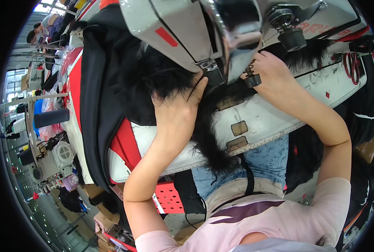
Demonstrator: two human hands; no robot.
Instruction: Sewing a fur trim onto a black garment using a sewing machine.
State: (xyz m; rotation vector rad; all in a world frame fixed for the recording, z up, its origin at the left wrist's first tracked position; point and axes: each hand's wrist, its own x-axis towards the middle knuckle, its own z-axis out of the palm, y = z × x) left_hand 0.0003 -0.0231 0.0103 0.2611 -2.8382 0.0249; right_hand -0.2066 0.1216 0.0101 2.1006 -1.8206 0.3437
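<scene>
Black fur trim (pixel 214 147) lies across the white sewing machine bed and hangs over its front edge. It runs under the head of a sewing machine (pixel 166 29). My left hand (pixel 174 111) grips the fur and black cloth left of the presser foot (pixel 210 65), one finger stretched close to the foot. Fur covers the rest of its fingers. On the other side, my right hand (pixel 273 73) has its fingers bent around the trim; the machine head partly hides them. The stitching point itself is hidden. Black fabric (pixel 96 84) drapes down at the left.
Red-handled scissors (pixel 351 69) rest at the bed's right end. A measuring tape (pixel 275 132) follows the front edge. A red perforated panel (pixel 170 197) shows below. Another machine with a round motor (pixel 63 152) stands left, and a person (pixel 48 27) is far off at upper left.
</scene>
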